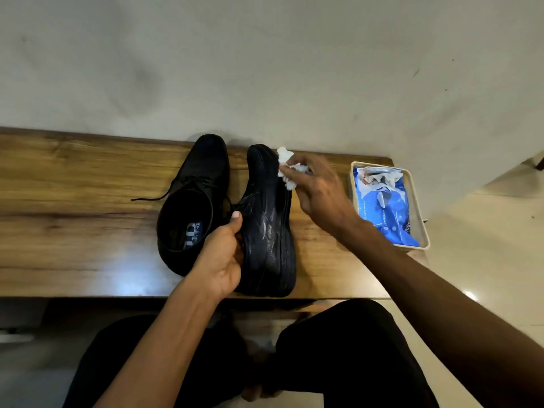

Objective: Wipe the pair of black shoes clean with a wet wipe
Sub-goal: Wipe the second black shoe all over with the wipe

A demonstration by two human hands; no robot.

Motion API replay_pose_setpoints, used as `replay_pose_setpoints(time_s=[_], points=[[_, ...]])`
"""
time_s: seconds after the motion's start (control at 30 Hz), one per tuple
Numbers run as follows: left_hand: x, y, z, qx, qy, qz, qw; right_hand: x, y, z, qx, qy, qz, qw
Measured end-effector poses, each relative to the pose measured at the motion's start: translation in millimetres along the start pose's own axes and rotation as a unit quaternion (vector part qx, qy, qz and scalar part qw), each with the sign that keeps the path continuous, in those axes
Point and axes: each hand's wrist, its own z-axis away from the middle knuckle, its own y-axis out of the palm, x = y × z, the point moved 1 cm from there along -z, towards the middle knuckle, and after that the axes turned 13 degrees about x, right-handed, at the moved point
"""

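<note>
Right fingers [297, 166]: bunched round a crumpled white wet wipe [286, 169], pinching it against the edge of the sole near the toe of the tilted shoe.
Right hand [321, 191]: above the right part of the table, back of the hand up, forearm running off the lower right.
Left fingers [235, 222]: thumb laid on the upper of the same shoe, the other fingers curled behind it, gripping it near the heel.
Left hand [222, 257]: palm partly up, at the near edge of the table, between the two shoes.
Tilted shoe [269, 228]: black, turned on its side with its streaked, wet-looking sole facing right, heel toward the person, toe toward the wall.
Other shoe [194, 198]: black lace-up, upright on the table just left of the tilted one, opening showing a printed insole, a lace trailing left.
Table [73, 201]: brown wood grain, standing against a pale wall.
Tray [424, 231]: pale, at the right end of the table, holding a blue wipes pack [385, 201] with white tissue showing at its far end.
Near edge: dark-trousered knees below the table.
</note>
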Motion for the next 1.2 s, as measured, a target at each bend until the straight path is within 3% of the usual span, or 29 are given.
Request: replay_pose_setpoints(time_s=[0.13, 0.33, 0.47, 0.57, 0.73, 0.87, 1.07, 1.2], points=[[1.0, -1.3, -1.9, 0.003, -0.002, -0.004, 1.000, 18.5, -0.3, 11.2, 0.012, 0.015, -0.008, 1.000], [-0.1, -4.5, -7.2, 0.003, -0.009, 0.015, 1.000, 83.3, 8.8, 90.2, 0.093, -0.111, -0.084, 0.986], [-2.1, -0.6, -4.6, 0.008, -0.039, 0.020, 0.999, 82.7, 9.5, 95.1, 0.139, -0.214, -0.067, 0.964], [-0.8, -1.6, -6.3, 0.004, -0.007, 0.007, 1.000, 60.6, 7.9, 58.0, 0.125, -0.198, -0.028, 0.972], [-0.2, 4.6, -3.9, 0.008, 0.010, 0.004, 1.000, 13.4, -0.2, -12.1, 0.071, -0.073, 0.013, 0.995], [-1.5, 4.2, -5.3, -0.004, 0.009, 0.003, 1.000, 22.5, -1.1, -21.2, 0.058, -0.020, 0.020, 0.998], [-5.7, 3.1, -3.5, -0.002, -0.017, 0.036, 0.999, 83.5, 2.2, 68.6, 0.117, -0.111, -0.084, 0.983], [-6.7, 4.3, -1.5, -0.021, -0.029, 0.032, 0.999, 78.4, -2.3, 78.7, 0.153, -0.173, -0.084, 0.969]])
